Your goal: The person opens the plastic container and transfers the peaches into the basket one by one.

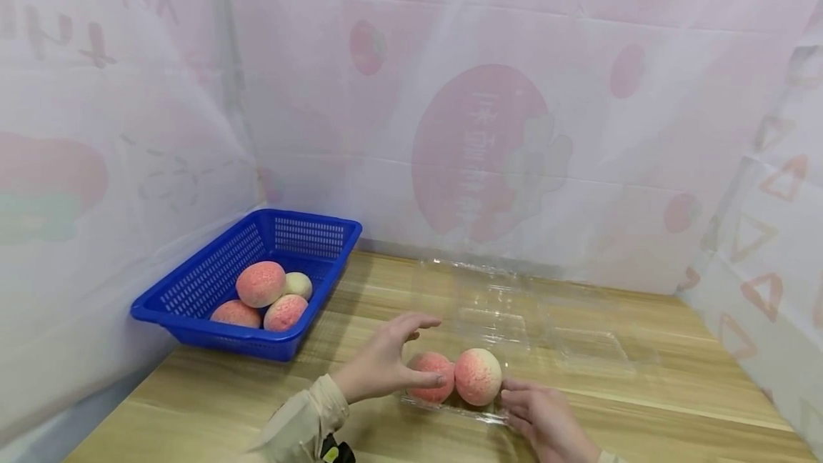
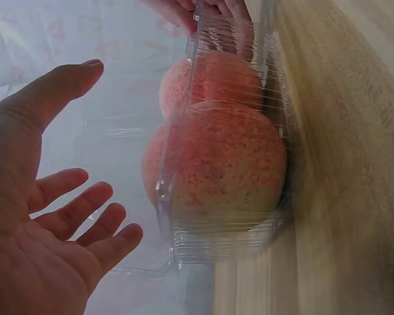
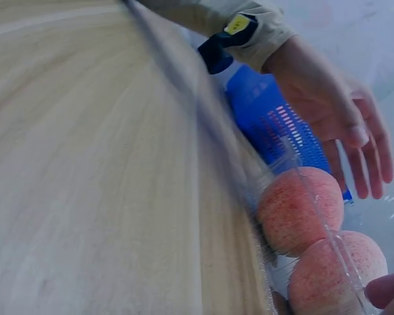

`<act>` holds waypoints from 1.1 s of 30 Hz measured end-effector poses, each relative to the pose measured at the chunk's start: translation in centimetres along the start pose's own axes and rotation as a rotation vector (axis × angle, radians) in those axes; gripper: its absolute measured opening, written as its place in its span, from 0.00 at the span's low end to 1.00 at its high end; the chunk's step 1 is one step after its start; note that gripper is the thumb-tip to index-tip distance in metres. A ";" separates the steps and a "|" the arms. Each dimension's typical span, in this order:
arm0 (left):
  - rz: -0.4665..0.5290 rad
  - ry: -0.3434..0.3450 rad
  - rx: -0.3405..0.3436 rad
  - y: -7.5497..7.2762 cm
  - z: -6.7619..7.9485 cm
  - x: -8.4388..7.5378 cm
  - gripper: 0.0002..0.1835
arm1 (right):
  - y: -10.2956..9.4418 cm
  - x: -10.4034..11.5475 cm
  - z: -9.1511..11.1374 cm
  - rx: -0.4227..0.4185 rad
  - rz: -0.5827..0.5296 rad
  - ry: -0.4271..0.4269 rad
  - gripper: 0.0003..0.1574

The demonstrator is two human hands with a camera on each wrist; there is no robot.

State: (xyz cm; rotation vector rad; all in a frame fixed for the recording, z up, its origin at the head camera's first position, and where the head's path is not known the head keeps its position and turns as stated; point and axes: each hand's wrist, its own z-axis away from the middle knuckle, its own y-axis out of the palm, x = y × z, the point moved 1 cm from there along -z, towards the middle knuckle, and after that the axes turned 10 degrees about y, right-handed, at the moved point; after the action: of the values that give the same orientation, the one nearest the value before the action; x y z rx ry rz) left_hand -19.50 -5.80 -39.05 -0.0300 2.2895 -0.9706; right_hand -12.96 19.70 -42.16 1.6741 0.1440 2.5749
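Two pink-and-cream peaches, the left peach point(image 1: 432, 377) and the right peach point(image 1: 478, 377), sit side by side in a clear plastic clamshell box point(image 2: 184, 252) with its lid raised. My left hand point(image 1: 386, 363) hovers at the left peach, thumb and fingers spread. In the left wrist view its palm faces the box and nothing is in it. My right hand point(image 1: 546, 416) touches the box's right side with its fingertips. A fingertip point(image 3: 389, 289) lies by the rim in the right wrist view; the rest of that hand is out of that frame.
A blue plastic basket point(image 1: 350, 234) stands at the left, with several more peaches point(image 1: 261, 284) inside. Behind the box lie further clear plastic containers point(image 1: 591, 345) on the wooden table point(image 1: 694, 406). White printed cloth walls point(image 1: 308, 91) enclose the table's back and sides.
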 end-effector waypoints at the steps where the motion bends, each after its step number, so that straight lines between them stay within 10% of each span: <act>1: 0.013 -0.013 0.000 0.2 0.0 0.1 0.41 | 0.0 0.0 0.0 -0.001 -0.012 0.007 0.31; 14: -0.038 -0.060 0.039 2.1 0.5 1.7 0.41 | 1.1 0.2 0.1 0.043 -0.129 0.027 0.33; 33: -0.116 -0.024 0.344 1.2 -1.4 2.1 0.20 | 1.3 -0.8 0.1 -0.047 -0.173 -0.006 0.34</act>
State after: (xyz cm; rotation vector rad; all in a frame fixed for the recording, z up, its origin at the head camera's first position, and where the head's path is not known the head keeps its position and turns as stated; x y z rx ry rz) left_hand -21.71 -4.58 -40.28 -0.0287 2.0884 -1.4040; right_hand -12.61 18.33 -42.69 1.5787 0.2161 2.4283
